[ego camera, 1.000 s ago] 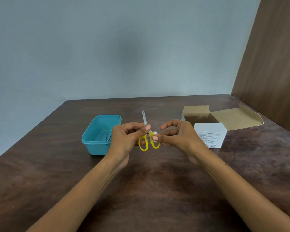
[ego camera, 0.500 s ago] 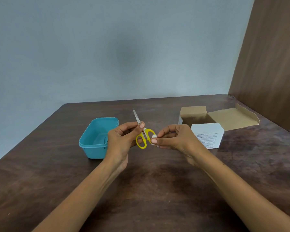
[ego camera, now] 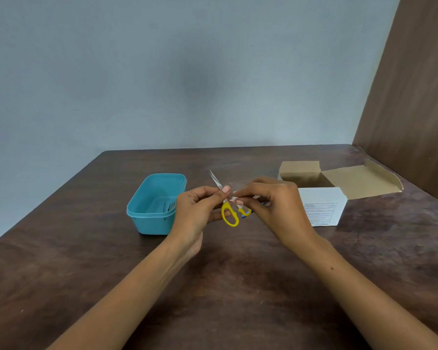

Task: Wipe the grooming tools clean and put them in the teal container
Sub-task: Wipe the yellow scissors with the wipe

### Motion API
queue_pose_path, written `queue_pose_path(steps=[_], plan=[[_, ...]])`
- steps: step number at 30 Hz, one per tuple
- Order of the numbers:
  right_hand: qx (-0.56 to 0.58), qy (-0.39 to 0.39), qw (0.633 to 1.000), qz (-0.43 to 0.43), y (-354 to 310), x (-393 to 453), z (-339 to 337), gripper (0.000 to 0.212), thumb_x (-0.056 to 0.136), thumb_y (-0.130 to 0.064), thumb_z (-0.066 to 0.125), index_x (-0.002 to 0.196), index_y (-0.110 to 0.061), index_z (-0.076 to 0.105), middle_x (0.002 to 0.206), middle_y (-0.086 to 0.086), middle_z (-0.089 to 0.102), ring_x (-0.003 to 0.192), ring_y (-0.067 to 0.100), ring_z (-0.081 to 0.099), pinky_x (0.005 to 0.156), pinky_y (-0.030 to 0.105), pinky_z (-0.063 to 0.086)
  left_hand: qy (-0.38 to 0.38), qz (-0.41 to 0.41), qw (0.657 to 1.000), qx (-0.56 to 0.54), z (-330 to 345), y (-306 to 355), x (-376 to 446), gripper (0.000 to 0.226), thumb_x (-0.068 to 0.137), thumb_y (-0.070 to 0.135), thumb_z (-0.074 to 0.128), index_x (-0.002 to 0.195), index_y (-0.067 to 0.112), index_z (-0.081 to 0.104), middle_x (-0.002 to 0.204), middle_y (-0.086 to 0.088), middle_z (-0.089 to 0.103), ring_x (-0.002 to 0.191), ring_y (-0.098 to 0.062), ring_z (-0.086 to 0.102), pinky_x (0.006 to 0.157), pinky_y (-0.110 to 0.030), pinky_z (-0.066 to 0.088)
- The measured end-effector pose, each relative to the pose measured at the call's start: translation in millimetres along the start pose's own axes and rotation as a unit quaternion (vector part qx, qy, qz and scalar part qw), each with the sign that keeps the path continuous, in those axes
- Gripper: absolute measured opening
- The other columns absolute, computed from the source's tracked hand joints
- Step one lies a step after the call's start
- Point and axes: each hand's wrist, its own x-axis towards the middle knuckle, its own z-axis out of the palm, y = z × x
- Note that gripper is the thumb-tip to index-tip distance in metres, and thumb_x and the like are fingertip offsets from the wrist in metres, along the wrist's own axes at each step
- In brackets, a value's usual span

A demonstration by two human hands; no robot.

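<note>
one teal container (ego camera: 147, 218) holds dark, indistinct items.

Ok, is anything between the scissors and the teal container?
Nothing visible. The yellow-handled scissors, held by the left hand, sit just right of the open teal plastic container; only that hand lies between.

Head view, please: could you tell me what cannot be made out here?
- Wipe: mostly hidden by the right hand.
- Scissors: pivot covered by the left hand thumb.
- Teal container: its near wall hides part of the floor.
- White box: print too small.
- Blue bits near the yellow handles: unidentifiable.
</note>
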Motion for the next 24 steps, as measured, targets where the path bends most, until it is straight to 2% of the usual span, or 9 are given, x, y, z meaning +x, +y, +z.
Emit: queue_pose_path(steps=[4, 7, 9, 12, 14, 18, 20, 24], plan=[[-0.017, -0.064, 0.998, -0.013, -0.1, -0.3, 2.1, 0.011, 0.076, -0.008, 0.075, 0.083, -0.016, 0.077, 0.081, 0.0, 0.067, 0.068, 0.016, 0.063, 0.063, 0.034, 0.053, 0.023, 0.022, 0.999, 0.016, -4.1, 4.7, 1.1, 0.012, 0.081, 0.012, 0.07, 0.077, 0.0, 0.07, 0.076, -0.015, 0.072, 0.064, -0.02, 0.071, 0.057, -0.028, 0.058], [-0.011, -0.053, 0.999, 0.003, 0.4, -1.1, 1.7, 0.009, 0.076, -0.012, 0.075, 0.082, -0.019, 0.077, 0.08, -0.002, 0.068, 0.067, 0.016, 0.063, 0.062, 0.039, 0.053, 0.018, 0.036, 0.999, 0.029, -4.1, 6.0, 0.5, 0.01, 0.081, 0.009, 0.07, 0.078, -0.001, 0.069, 0.073, -0.012, 0.072, 0.063, -0.019, 0.071, 0.057, -0.029, 0.059], [0.007, -0.012, 1.0, 0.019, -0.4, -2.3, 2.3, 0.009, 0.076, -0.014, 0.076, 0.082, -0.021, 0.077, 0.078, -0.003, 0.068, 0.066, 0.012, 0.063, 0.061, 0.036, 0.053, -0.004, 0.046, 0.998, 0.039, -2.0, 4.8, -1.7, 0.009, 0.081, 0.007, 0.07, 0.075, 0.0, 0.069, 0.066, -0.007, 0.072, 0.061, -0.018, 0.071, 0.054, -0.026, 0.057], [0.026, 0.027, 0.999, 0.036, -2.5, -3.7, 5.1, 0.008, 0.076, -0.016, 0.077, 0.082, -0.021, 0.077, 0.077, -0.005, 0.069, 0.066, 0.008, 0.062, 0.059, 0.023, 0.051, -0.02, 0.06, 0.997, 0.047, 0.0, 3.4, -3.8, 0.01, 0.082, 0.005, 0.069, 0.072, 0.002, 0.069, 0.06, -0.003, 0.07, 0.057, -0.013, 0.069, 0.051, -0.022, 0.055], [0.03, 0.021, 0.998, 0.057, -1.0, -2.7, 5.0, 0.005, 0.075, -0.018, 0.078, 0.079, -0.021, 0.077, 0.076, -0.006, 0.069, 0.066, 0.008, 0.063, 0.059, 0.021, 0.049, -0.009, 0.069, 0.997, 0.042, -2.1, 5.6, -2.2, 0.01, 0.081, 0.006, 0.07, 0.071, 0.003, 0.069, 0.06, -0.002, 0.07, 0.057, -0.012, 0.069, 0.052, -0.022, 0.055], [0.034, -0.029, 0.993, 0.113, 5.8, 0.5, -0.2, 0.006, 0.07, -0.023, 0.081, 0.07, -0.026, 0.076, 0.07, -0.01, 0.069, 0.068, 0.008, 0.064, 0.062, 0.029, 0.051, 0.016, 0.082, 0.995, 0.045, -9.0, 8.7, 2.6, 0.007, 0.08, 0.01, 0.071, 0.074, 0.005, 0.071, 0.067, -0.004, 0.073, 0.061, -0.015, 0.07, 0.053, -0.024, 0.056], [0.037, -0.034, 0.992, 0.117, 7.0, -0.1, -0.2, 0.007, 0.07, -0.022, 0.081, 0.069, -0.026, 0.076, 0.068, -0.012, 0.068, 0.068, 0.008, 0.064, 0.061, 0.025, 0.049, 0.013, 0.081, 0.995, 0.052, -7.9, 6.7, 2.3, 0.007, 0.08, 0.009, 0.072, 0.074, 0.006, 0.071, 0.067, -0.003, 0.073, 0.061, -0.014, 0.071, 0.053, -0.024, 0.056], [0.07, 0.005, 0.991, 0.115, 4.7, -2.5, 5.9, 0.009, 0.072, -0.016, 0.079, 0.074, -0.024, 0.076, 0.071, -0.01, 0.069, 0.068, 0.007, 0.064, 0.061, 0.014, 0.048, 0.003, 0.087, 0.995, 0.058, -4.8, 3.5, -0.2, 0.008, 0.08, 0.009, 0.072, 0.073, 0.006, 0.07, 0.065, -0.002, 0.073, 0.059, -0.014, 0.07, 0.054, -0.024, 0.056]])
